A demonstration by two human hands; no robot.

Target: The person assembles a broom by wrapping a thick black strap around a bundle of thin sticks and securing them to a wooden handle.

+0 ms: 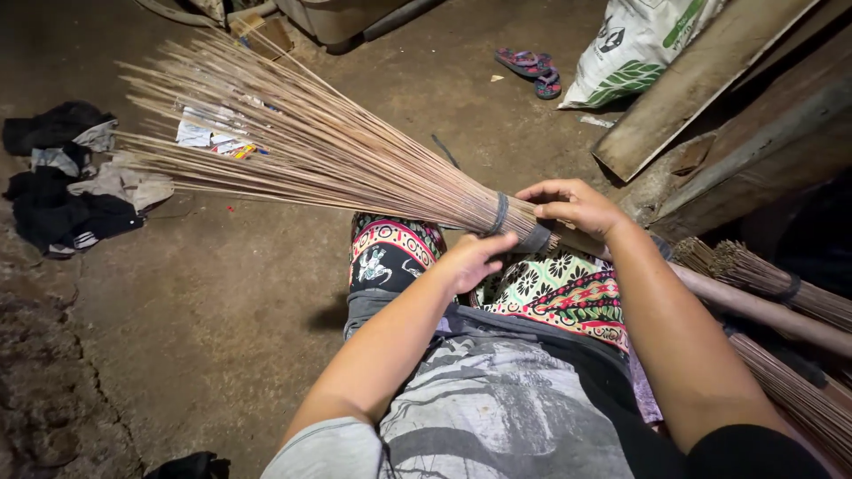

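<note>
A stick broom (328,151) made of thin tan ribs lies across my lap, fanning out toward the upper left. Two dark bands (501,213) tie the ribs together near the handle end. My left hand (475,257) presses against the bound part from below. Gripping the bundle just past the bands, my right hand (572,206) closes over the top of it. A wooden handle (763,306) runs off to the right under my right forearm. I sit on the ground in patterned cloth (559,288).
A heap of dark and grey clothes (67,177) lies at the left. A pair of sandals (532,69) and a printed white sack (635,44) sit at the top. Wooden planks (710,89) lean at the right. More bound rib bundles (781,284) lie at my right side. Paper scraps (209,137) litter the dirt floor.
</note>
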